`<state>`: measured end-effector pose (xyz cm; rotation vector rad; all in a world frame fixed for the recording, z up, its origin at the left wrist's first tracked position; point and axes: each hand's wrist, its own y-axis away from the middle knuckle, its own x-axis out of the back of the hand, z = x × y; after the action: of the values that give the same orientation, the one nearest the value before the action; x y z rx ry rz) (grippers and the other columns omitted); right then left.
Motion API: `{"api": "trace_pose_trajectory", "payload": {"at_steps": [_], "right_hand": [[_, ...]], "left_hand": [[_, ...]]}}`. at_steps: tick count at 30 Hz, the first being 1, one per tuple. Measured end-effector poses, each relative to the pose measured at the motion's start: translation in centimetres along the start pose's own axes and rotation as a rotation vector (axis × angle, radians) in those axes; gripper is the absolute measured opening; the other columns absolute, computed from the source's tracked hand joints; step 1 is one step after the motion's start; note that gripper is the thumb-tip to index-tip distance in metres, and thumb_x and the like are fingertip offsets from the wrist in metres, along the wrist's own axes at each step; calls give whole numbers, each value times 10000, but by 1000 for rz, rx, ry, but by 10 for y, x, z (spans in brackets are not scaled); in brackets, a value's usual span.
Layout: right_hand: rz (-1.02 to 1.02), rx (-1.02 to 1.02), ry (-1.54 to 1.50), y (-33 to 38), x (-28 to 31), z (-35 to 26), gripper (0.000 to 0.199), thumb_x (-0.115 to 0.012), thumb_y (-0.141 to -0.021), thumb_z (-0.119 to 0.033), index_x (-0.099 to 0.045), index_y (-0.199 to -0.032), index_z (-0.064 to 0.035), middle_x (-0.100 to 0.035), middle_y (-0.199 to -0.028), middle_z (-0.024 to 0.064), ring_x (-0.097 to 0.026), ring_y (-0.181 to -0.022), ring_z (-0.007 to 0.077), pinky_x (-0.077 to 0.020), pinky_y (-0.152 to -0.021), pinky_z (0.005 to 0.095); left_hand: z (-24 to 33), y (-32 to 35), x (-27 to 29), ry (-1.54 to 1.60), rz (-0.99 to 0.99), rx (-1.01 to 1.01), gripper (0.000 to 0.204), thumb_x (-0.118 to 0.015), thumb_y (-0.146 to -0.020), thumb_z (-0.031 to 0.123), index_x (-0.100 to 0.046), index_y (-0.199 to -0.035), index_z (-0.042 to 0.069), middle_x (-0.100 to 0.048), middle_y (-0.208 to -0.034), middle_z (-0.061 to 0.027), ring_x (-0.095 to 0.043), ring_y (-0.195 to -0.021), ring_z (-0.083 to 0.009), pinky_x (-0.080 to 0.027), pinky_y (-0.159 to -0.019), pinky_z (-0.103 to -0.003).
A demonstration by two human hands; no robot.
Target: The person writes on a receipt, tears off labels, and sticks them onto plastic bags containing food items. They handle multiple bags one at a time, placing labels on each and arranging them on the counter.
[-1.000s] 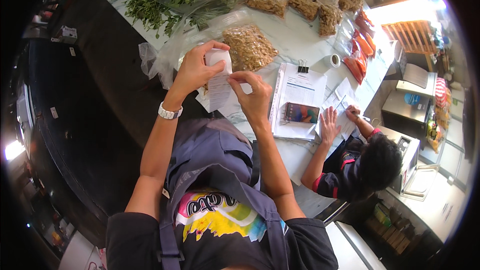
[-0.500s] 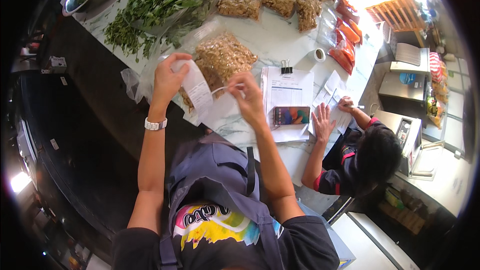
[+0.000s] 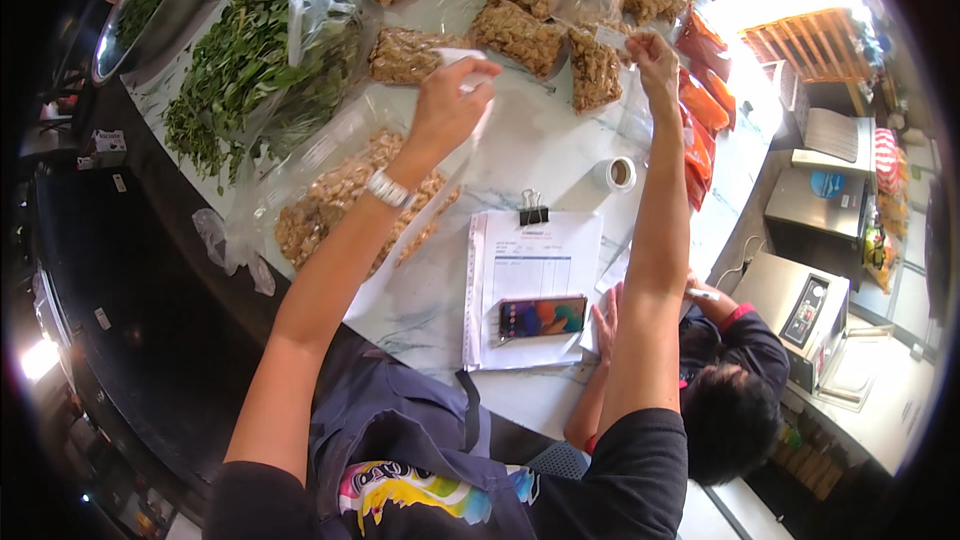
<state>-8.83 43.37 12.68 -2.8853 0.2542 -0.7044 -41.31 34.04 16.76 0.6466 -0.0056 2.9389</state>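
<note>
My left hand (image 3: 450, 108), a white watch at its wrist, is closed round a roll of white labels (image 3: 462, 57). The label strip trails down from it past a large clear bag of brown crunchy pieces (image 3: 320, 202), which lies nearest my left forearm. Farther right, my right hand (image 3: 656, 68) pinches a small white label (image 3: 611, 37) over one of several filled clear bags (image 3: 596, 75). Whether the label touches the bag, I cannot tell. Another filled bag (image 3: 405, 55) lies just beyond my left hand.
Leafy greens (image 3: 235, 80) spill from a plastic bag at left, beside a metal bowl (image 3: 160, 10). Clipped papers (image 3: 535, 250) carry a phone (image 3: 543, 317); a small cup (image 3: 619, 175) stands nearby. Red-orange packets (image 3: 695, 130) lie at right. A co-worker (image 3: 735, 400) holds a pen.
Both hands have moved farther over the table, the right one well to the right with a small label. The left hand has carried the label roll up and right, off the large bag.
</note>
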Motion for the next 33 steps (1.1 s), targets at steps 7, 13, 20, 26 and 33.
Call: {"api": "trace_pose_trajectory", "payload": {"at_steps": [7,13,20,26,33], "right_hand": [[-98,47,88,-79,5,34,185,-697,-821,-179,-677,-936,-36,-685,-800,33,-582,-700,77,-461,-653,239],[-196,103,25,-102,2,48,153,-706,-823,-157,-669,-909,-36,-656,-750,0,-557,-669,62,-447,-620,231],[-286,136,22,-117,-6,68,217,-703,-829,-189,-649,-971,-34,-658,-842,33,-575,-742,97,-464,-687,252],[-265,100,-3,-121,-16,80,254,-705,-808,-187,-633,-994,-29,-647,-833,25,-589,-747,105,-473,-693,257],[-79,168,84,-114,-31,69,151,-738,-760,-103,-648,-864,-41,-594,-673,12,-534,-653,82,-452,-605,264]], "left_hand": [[-19,-128,-72,-244,37,136,310,-588,-834,322,-708,-1005,92,-708,-873,-86,-681,-860,-221,-505,-787,-312],[-17,-183,-95,-254,-11,143,449,-596,-796,461,-704,-1003,77,-701,-879,-119,-679,-835,-230,-511,-783,-334],[-34,-218,-105,-112,-19,169,564,-692,-706,493,-679,-1025,28,-698,-937,-152,-675,-905,-254,-522,-819,-342],[-30,-221,-106,13,-8,221,351,-727,-760,337,-703,-952,44,-704,-865,-117,-685,-751,-192,-542,-717,-315],[-38,-225,-105,40,-73,181,374,-660,-835,320,-645,-1040,8,-687,-904,-110,-673,-786,-176,-539,-708,-306]]}}
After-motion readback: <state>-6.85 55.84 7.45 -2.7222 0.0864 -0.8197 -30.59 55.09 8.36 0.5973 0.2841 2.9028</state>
